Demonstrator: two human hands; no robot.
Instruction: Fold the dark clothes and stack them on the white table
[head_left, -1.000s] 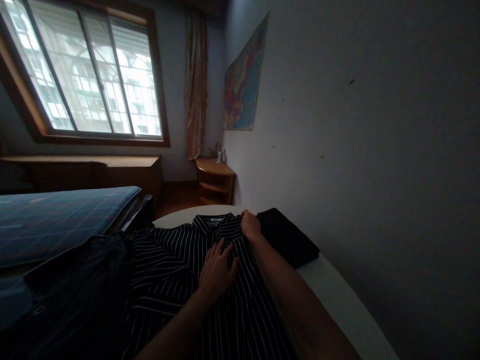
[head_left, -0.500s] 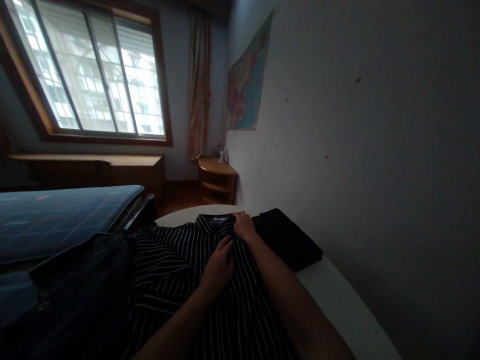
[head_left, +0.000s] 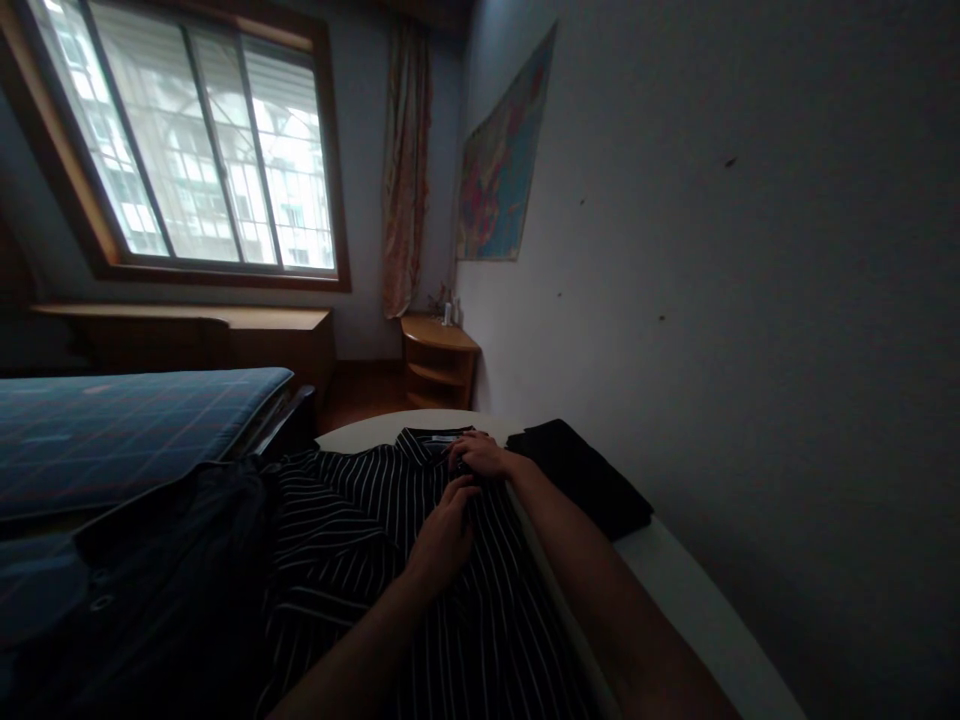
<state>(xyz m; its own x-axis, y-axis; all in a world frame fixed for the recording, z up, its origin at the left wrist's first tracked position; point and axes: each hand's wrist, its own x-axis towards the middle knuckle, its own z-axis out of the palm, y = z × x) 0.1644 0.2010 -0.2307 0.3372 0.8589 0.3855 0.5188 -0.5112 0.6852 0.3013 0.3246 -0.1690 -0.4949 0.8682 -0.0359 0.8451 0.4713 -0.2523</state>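
A black shirt with thin white stripes (head_left: 375, 490) lies spread on a pale table, its collar at the far side with a light label inside. My right hand (head_left: 480, 455) is at the collar's right side, fingers curled over the cloth and closed on it. Just nearer, my left hand (head_left: 442, 535) rests on the shirt's front, its fingers extended and lightly bent against the fabric. The cloth under both palms is hidden. To the right of my right hand sits a folded black garment (head_left: 581, 475).
The round-edged white table (head_left: 697, 590) borders the wall on the right. Dark clothing with metal eyelets (head_left: 165, 580) is heaped at left. Beyond it is a bed with a blue plaid mattress (head_left: 135, 420). A wooden corner shelf (head_left: 439, 345) stands at the back.
My right hand has moved slightly left over the collar, drawing the shirt's right side inward. A strip of table now shows beside my right forearm. My left hand stays on the shirt front.
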